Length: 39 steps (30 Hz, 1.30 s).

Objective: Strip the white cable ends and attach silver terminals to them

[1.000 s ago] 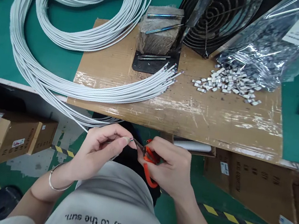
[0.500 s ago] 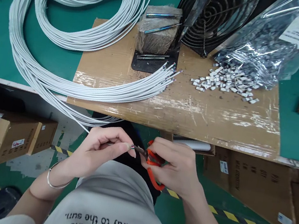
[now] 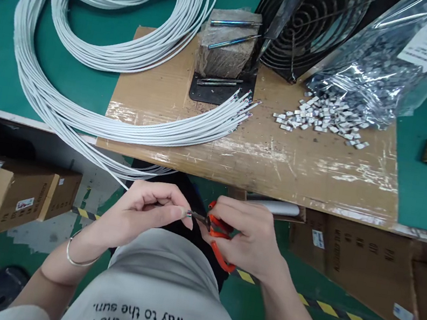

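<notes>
My left hand (image 3: 139, 213) pinches the end of a thin white cable (image 3: 123, 184), whose coloured inner wires stick out past my thumb. My right hand (image 3: 247, 237) is closed round orange-handled scissors (image 3: 217, 234); their dark blades touch the cable tip between my hands. Both hands hover over my lap, just below the edge of the cardboard sheet (image 3: 271, 159) on the bench. The held cable runs up into a bundle of white cables (image 3: 120, 128) lying across that sheet.
Big coils of white cable (image 3: 108, 28) cover the green bench at the left. On the cardboard sit a block with metal picks (image 3: 228, 42), a black fan grille (image 3: 310, 23), loose small connectors (image 3: 322, 118) and their plastic bag (image 3: 386, 58). Cardboard boxes (image 3: 19, 193) stand on the floor.
My right hand with the scissors has shifted slightly right and the blades sit at the cable tip, where coloured wire ends now show. The left hand has barely moved.
</notes>
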### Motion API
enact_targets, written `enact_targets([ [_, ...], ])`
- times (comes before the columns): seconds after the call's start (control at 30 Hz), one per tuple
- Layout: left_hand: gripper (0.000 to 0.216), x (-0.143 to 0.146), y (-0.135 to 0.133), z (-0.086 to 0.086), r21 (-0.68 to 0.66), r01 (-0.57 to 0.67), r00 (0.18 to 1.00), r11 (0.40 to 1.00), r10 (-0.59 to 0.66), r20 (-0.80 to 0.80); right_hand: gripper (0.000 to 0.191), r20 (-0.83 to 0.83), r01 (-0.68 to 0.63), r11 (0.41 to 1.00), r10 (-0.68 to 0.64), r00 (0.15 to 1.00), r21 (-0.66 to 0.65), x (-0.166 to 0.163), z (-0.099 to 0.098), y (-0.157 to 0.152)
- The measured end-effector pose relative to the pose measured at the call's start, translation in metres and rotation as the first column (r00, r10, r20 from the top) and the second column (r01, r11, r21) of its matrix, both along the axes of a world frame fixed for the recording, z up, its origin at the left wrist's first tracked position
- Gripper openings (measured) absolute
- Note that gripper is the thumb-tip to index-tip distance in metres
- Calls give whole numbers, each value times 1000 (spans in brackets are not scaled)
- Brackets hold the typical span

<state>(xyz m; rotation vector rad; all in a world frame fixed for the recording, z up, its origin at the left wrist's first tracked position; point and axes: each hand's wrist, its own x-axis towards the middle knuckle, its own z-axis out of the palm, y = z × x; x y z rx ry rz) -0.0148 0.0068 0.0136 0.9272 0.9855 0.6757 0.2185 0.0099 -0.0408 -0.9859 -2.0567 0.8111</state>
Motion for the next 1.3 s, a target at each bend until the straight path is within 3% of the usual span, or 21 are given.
enact_targets([
  [0.27,27,3,-2,-6,131,-26,991,991,43,-129,35,24,121,985,-125,992,125,-9,-7,-6],
  [0.37,28,3,-4,-6,235,-15,977,972,64,-201,32,-88,250,967,-245,965,53,-17,-10,-11],
  [0.43,27,2,-8,-6,265,41,978,963,16,-207,37,-261,399,912,-409,874,-93,-17,-10,-13],
  [0.5,26,-1,-11,-8,254,78,981,964,-30,-191,44,-415,553,801,-594,689,-228,-13,-8,-15],
  [0.57,25,-4,-14,-11,233,25,984,972,17,-178,44,-417,630,732,-673,611,-260,-7,-4,-16],
  [0.6,25,-4,-14,-12,228,-23,983,973,63,-173,42,-379,633,742,-663,646,-220,-6,-3,-16],
  [0.7,27,-2,-13,-12,221,-108,977,969,145,-157,37,-241,477,865,-501,831,-152,-8,-1,-15],
  [0.8,30,2,-10,-9,214,-104,979,971,138,-150,37,-197,334,931,-358,913,-148,-17,-5,-14],
  [1.0,34,2,-9,-9,189,-131,978,973,157,-135,35,-125,192,976,-204,971,-104,-23,-9,-14],
  [1.3,28,1,-10,-9,167,-116,989,979,130,-77,34,-109,168,985,-171,979,-34,-23,-9,-12],
])
